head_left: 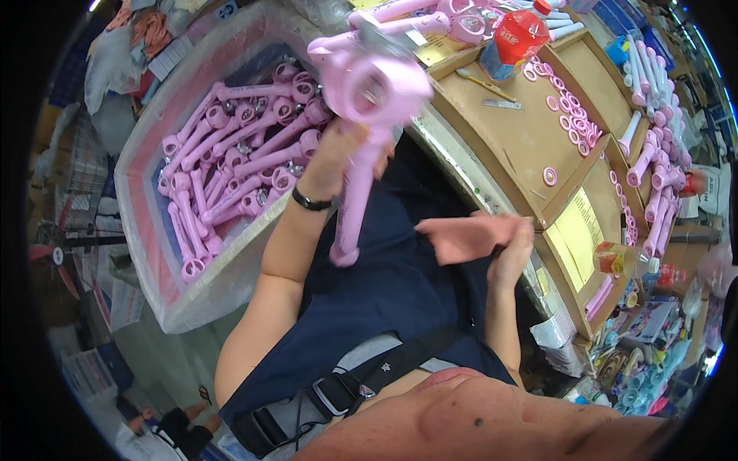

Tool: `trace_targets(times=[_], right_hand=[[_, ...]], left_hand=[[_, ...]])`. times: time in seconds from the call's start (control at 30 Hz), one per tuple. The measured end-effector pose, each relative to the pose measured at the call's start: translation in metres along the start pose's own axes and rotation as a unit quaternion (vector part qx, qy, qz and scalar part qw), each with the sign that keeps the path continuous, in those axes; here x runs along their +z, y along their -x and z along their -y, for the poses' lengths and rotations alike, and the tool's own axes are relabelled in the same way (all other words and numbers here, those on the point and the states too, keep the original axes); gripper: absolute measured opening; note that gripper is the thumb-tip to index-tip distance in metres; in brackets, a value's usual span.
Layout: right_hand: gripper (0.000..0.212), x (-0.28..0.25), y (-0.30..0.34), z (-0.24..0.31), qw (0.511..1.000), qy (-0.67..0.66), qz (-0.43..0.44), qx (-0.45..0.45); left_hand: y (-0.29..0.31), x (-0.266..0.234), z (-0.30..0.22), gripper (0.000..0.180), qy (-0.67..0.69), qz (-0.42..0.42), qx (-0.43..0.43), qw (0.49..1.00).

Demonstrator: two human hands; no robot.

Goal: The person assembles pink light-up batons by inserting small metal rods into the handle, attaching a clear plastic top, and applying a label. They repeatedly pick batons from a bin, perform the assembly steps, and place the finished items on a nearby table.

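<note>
My left hand (338, 157), with a dark band on the wrist, is closed round a pink plastic hand shower head (357, 184). Its round head is up and blurred, with a clear part at the top; the long handle hangs down before my dark blue apron (384, 253). A salmon-pink cloth (465, 237) is gripped by my right hand (511, 250), off to the right of the shower head and apart from it. On the left, a plastic-lined bin (142, 207) holds a heap of similar pink shower heads (246, 138).
To the right, cardboard trays (492, 138) on the bench hold pink rings (573, 115), a brush (484, 84) and yellow paper (573, 238). A red-labelled bottle (515, 42) stands in them at the back. More pink handles (657, 169) are piled beyond; another bottle (623, 260) lies nearer.
</note>
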State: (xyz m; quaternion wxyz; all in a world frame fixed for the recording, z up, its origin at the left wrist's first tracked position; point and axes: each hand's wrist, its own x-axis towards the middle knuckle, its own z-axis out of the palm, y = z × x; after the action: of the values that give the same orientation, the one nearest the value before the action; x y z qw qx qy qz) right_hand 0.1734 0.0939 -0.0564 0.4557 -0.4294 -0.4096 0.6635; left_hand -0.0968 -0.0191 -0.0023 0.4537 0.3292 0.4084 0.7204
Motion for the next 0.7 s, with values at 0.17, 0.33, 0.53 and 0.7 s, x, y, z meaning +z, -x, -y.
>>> trace_targets(times=[0.17, 0.33, 0.53, 0.7], right_hand=[[0.057, 0.058, -0.002, 0.001, 0.95, 0.046, 0.09, -0.296], [0.045, 0.103, -0.018, -0.009, 0.83, 0.251, 0.094, -0.488], [0.048, 0.101, -0.061, 0.045, 0.962, -0.207, 0.174, -0.031], [0.052, 0.093, -0.04, 0.028, 0.997, -0.035, 0.067, -0.033]], left_hand=[[0.002, 0.039, 0.033, 0.056, 0.029, 0.059, -0.141, 0.988], [0.0, 0.072, 0.051, 0.048, -0.148, -0.027, 0.023, 0.988], [0.017, 0.082, 0.046, 0.049, -0.35, -0.049, -0.038, 0.935], [0.023, 0.087, 0.052, 0.044, -0.453, -0.047, 0.022, 0.89]])
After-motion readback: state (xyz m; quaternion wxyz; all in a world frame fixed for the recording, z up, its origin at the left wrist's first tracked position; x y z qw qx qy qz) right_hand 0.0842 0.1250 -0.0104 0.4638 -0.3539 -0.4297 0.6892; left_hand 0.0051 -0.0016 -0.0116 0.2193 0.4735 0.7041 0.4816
